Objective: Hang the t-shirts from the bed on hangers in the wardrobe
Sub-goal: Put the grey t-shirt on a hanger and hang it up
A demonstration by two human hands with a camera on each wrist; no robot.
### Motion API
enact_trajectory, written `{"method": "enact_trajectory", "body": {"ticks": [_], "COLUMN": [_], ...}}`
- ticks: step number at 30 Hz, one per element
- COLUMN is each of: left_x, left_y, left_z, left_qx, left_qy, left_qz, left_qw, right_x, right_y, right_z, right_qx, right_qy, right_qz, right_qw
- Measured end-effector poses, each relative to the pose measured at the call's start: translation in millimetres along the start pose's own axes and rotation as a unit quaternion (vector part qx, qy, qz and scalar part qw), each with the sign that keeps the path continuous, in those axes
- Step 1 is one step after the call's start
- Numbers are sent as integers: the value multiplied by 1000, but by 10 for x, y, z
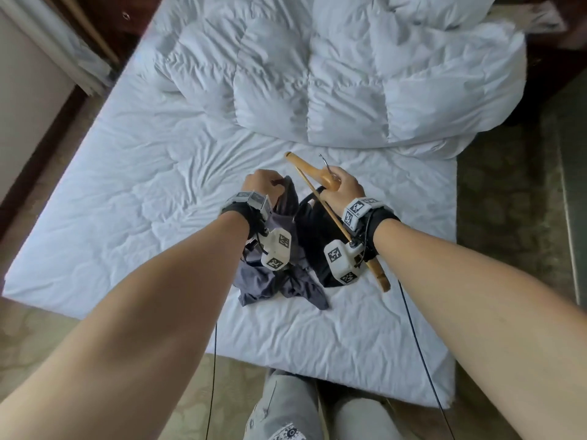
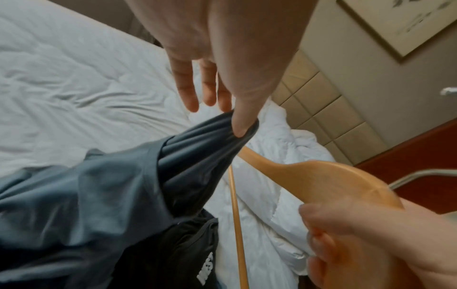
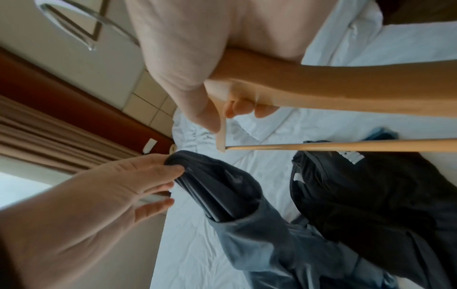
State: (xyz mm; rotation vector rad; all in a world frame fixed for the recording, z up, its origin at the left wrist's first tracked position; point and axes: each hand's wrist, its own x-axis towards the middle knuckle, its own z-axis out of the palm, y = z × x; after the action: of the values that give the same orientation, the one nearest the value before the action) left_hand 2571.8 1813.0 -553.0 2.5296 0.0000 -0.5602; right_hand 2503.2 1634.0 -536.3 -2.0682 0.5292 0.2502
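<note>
Firmly pinched grey t-shirt (image 1: 279,249) in left hand (image 1: 262,182)

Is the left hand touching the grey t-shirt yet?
Touching: in the left wrist view the left hand pinches a bunched fold of the grey t-shirt between thumb and fingers.

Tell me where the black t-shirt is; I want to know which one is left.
In the head view the black t-shirt lies crumpled on the white bed, right of the grey t-shirt that the left hand lifts, beneath the wooden hanger.
</note>
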Motion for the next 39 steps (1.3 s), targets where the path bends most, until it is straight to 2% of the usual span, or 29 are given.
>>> {"method": "enact_trajectory", "body": {"ticks": [3, 6, 10, 13, 21, 25, 28, 31, 35, 39], "left_x": [-266, -529, -898, -1137, -1676, -1844, -1949, -1986, -2000, -1995], "left_y": [252, 535, 935, 1212, 1808, 1996, 2050, 2070, 2008, 1921], "left_z": [-239, -482, -845, -1089, -1845, -2236, -2513, -2725, -2954, -3031], "left_qx": [22, 19, -31, -56, -53, -58, -60, -75, -53, -2], "left_qy": [40, 45, 96, 108, 122, 129, 135, 158, 182, 123], "left_qz": [59, 93, 134, 164, 334, 383, 409, 419, 379, 360], "left_qw": [997, 994, 986, 979, 933, 913, 901, 891, 906, 925], "right_x": [-219, -414, -647, -809, -1249, -1498, -1629, -1803, -2001, -2065], "right_y": [-175, -380, -688, -949, -1776, -2185, -2430, -2611, -2826, -3031], "right_z": [-237, -470, -780, -1019, -1540, -1720, -1786, -1839, -1950, -1948], "right_qx": [-12, -14, -9, 8, 21, -48, -94, -34, 38, 94], "right_qy": [-33, -30, 3, 41, 146, 152, 171, 191, 301, 377], "right_qz": [-34, -62, -90, -108, -195, -216, -203, -209, -200, -187], "right_qw": [999, 998, 996, 993, 970, 963, 959, 959, 932, 902]}}
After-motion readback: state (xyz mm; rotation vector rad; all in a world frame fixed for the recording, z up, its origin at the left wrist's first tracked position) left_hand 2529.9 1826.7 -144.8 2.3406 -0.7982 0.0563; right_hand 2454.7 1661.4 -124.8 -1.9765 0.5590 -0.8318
